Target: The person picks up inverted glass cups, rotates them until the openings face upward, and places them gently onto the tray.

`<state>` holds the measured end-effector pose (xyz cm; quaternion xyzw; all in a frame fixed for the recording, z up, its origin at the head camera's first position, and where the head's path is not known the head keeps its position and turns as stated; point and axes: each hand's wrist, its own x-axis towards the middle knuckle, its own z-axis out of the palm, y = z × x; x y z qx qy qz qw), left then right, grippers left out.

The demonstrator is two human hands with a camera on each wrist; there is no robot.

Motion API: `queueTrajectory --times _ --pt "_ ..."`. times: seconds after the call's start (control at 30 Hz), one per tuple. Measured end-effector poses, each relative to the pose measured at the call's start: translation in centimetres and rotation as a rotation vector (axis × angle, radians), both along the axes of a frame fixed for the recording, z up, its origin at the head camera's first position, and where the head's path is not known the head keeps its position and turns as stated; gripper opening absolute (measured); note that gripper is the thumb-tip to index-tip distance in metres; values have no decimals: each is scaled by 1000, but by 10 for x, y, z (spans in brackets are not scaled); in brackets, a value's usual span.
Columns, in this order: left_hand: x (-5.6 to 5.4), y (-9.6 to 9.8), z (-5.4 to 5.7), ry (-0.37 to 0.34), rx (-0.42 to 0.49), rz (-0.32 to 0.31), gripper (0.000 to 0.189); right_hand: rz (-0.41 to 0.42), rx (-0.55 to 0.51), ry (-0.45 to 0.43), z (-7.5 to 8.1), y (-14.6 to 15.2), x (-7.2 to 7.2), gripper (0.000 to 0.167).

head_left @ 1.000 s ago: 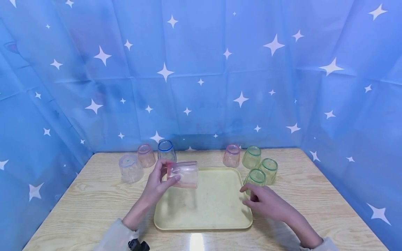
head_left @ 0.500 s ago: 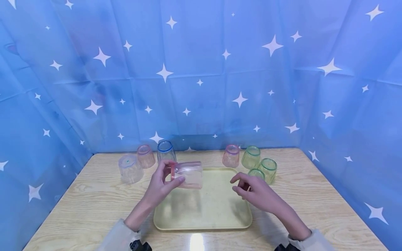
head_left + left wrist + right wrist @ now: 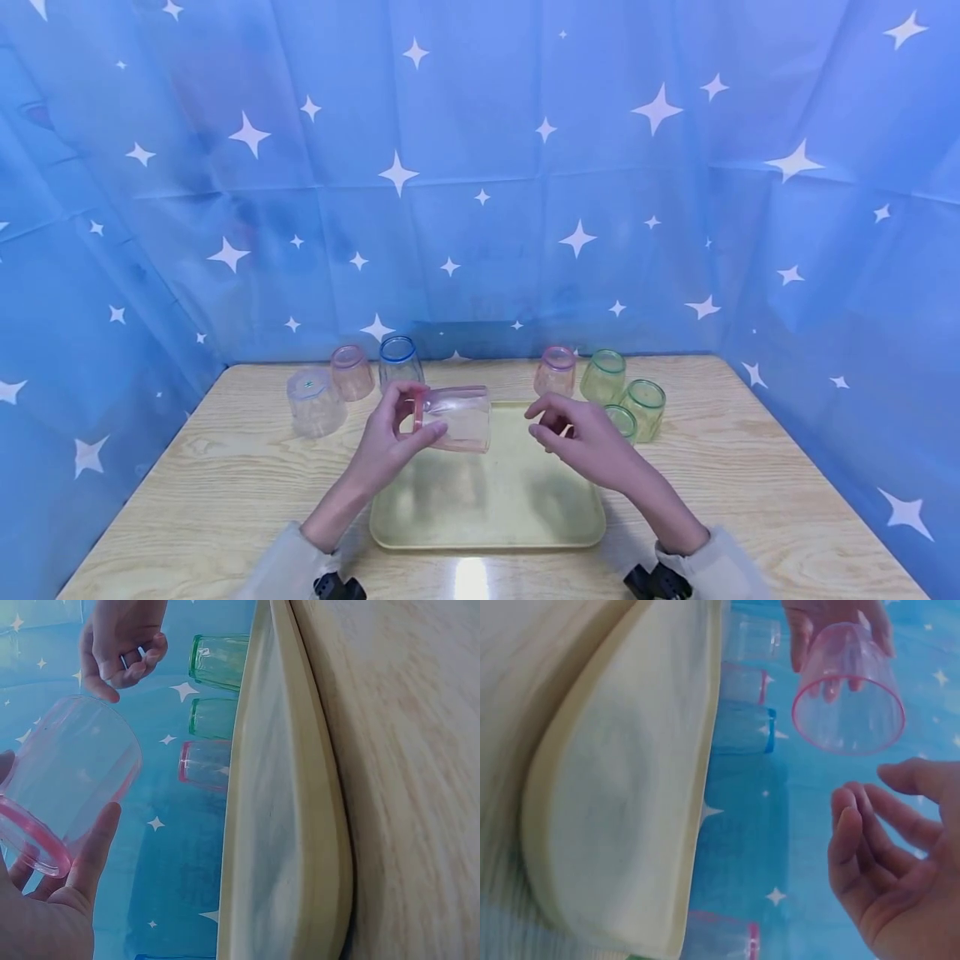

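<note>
A pink-tinted drinking glass [image 3: 461, 421] lies sideways in the air over the cream tray [image 3: 525, 527]. My left hand [image 3: 392, 433] grips one end of it, thumb in front and fingers behind. Its other end points toward my right hand [image 3: 588, 437], which is raised over the tray's right part with loosely bent fingers and holds nothing. A gap shows between that hand and the glass [image 3: 847, 694] in the right wrist view. Seen from the left wrist, the glass [image 3: 82, 761] has a thick pink ring by my palm.
Back left on the wooden table [image 3: 210, 492] stand a clear glass [image 3: 316, 406], a pink glass [image 3: 352, 377] and a blue-rimmed glass [image 3: 400, 362]. Back right are another pink glass [image 3: 556, 375] and three green glasses [image 3: 602, 379]. A starry blue curtain [image 3: 480, 233] hangs behind.
My right hand has moved left, from beside the front green glass to over the tray, nearer the held glass. My left hand has shifted slightly right with the glass.
</note>
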<state>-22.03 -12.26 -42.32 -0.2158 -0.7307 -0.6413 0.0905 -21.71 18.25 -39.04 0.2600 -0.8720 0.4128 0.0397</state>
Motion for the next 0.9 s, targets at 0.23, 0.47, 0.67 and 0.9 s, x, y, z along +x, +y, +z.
queueTrajectory --times 0.23,0.47,0.67,0.9 --pt "0 1 1 -8 11 6 49 -21 -42 -47 5 -10 0 22" --pt "1 2 0 4 12 -8 49 14 -107 -63 5 -14 -2 48" --pt "1 4 -1 11 5 -18 51 101 -197 -111 2 -19 -1 72" --pt "4 8 -1 -21 26 -43 50 195 -269 -195 -5 -28 0 88"
